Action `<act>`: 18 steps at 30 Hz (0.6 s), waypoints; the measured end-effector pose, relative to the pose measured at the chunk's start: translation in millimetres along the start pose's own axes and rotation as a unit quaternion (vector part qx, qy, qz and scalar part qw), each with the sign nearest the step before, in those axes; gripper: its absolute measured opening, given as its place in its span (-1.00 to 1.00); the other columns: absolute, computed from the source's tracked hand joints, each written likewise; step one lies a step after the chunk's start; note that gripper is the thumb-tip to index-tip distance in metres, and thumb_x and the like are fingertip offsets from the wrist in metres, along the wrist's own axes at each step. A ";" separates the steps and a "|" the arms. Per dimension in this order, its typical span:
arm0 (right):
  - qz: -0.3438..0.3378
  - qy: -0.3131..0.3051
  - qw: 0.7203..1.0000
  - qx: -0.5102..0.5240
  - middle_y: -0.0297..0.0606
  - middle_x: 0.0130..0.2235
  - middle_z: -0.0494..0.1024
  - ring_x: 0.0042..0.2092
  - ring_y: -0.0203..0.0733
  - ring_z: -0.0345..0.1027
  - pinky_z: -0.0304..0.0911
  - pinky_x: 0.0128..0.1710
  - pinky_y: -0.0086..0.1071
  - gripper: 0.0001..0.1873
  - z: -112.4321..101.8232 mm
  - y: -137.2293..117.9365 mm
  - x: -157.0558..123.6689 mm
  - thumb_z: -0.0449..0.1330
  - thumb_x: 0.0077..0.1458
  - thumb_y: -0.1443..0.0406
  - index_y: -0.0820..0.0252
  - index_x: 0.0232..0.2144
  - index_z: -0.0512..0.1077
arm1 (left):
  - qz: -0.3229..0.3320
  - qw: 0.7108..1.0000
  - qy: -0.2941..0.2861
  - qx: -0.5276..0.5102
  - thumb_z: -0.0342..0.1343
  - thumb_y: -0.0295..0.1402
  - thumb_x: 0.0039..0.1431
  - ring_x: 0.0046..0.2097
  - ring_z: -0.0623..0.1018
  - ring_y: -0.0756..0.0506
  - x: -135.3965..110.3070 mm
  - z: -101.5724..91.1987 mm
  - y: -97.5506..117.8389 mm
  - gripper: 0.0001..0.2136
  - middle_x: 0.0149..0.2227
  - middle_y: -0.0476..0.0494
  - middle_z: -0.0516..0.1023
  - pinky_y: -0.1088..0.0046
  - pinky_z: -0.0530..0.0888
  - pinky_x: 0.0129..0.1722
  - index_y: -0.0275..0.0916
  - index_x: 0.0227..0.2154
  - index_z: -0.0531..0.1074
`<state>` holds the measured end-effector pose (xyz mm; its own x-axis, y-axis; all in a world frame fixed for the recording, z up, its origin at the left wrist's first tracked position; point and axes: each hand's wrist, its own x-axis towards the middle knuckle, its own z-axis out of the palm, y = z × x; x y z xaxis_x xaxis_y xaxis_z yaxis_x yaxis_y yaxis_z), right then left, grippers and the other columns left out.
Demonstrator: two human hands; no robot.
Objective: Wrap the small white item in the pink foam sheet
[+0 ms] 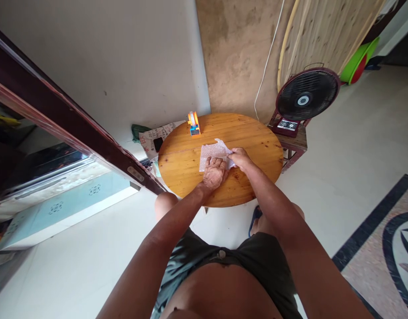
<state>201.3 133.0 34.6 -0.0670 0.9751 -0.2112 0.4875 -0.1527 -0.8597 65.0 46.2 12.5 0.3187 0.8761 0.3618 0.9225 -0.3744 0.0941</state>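
Observation:
A piece of clear bubble wrap (212, 151) lies on the round wooden table (177, 168), its far right corner sticking up. My left hand (214, 172) rests on the near part of the wrap, palm down with fingers stretched out. At the wrap's right edge, my right hand (240, 158) pinches the plastic between thumb and fingers. Whether anything is inside the wrap, I cannot tell. Toward the table's far edge stands an orange and blue tape dispenser (194, 124), apart from both hands.
Right of the table, a black fan (304, 99) stands on a wooden stool (297, 141). A white cord (268, 53) hangs down the wall behind. Left are a dark door frame (74, 106) and a printed sack (151, 139) with a dark phone-like object (158, 144).

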 end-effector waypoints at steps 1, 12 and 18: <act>-0.008 0.001 1.000 -0.005 -0.44 -0.56 0.41 -0.58 -0.39 0.23 0.11 -0.59 -0.55 -0.91 0.0 0.3 0.0 0.22 0.17 0.34 0.24 -0.28 0.52 | 0.000 1.000 0.003 0.005 0.05 -0.25 0.34 0.21 0.41 -0.30 0.3 1.2 0.3 -0.69 0.11 -0.32 0.51 -0.05 0.16 0.37 -0.25 0.06 0.44; -0.032 0.009 0.999 -0.002 -0.41 -0.50 0.48 -0.56 -0.39 0.22 0.14 -0.58 -0.56 -0.82 3.9 1.2 1.9 0.20 0.17 0.31 0.23 -0.19 0.55 | -0.026 0.999 -0.021 0.023 -0.03 -0.23 0.41 0.18 0.39 -0.28 4.7 -4.1 6.2 -0.70 0.09 -0.30 0.50 -0.01 0.12 0.37 -0.23 0.04 0.47; -0.010 0.002 0.999 0.030 -0.40 -0.54 0.44 -0.58 -0.40 0.20 0.11 -0.59 -0.56 -0.88 -11.4 19.3 0.1 0.19 0.13 0.37 0.28 -0.28 0.52 | -0.020 0.998 -0.042 0.044 -0.06 -0.19 0.40 0.17 0.38 -0.32 7.1 -10.4 10.8 -0.68 0.05 -0.33 0.48 -0.10 0.07 0.37 -0.25 0.01 0.47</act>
<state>220.6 132.0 23.3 -0.0725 0.9788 -0.1918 0.4322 -0.1425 -0.8904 75.0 45.2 25.8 0.2951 0.9135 0.2800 0.9491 -0.3141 0.0245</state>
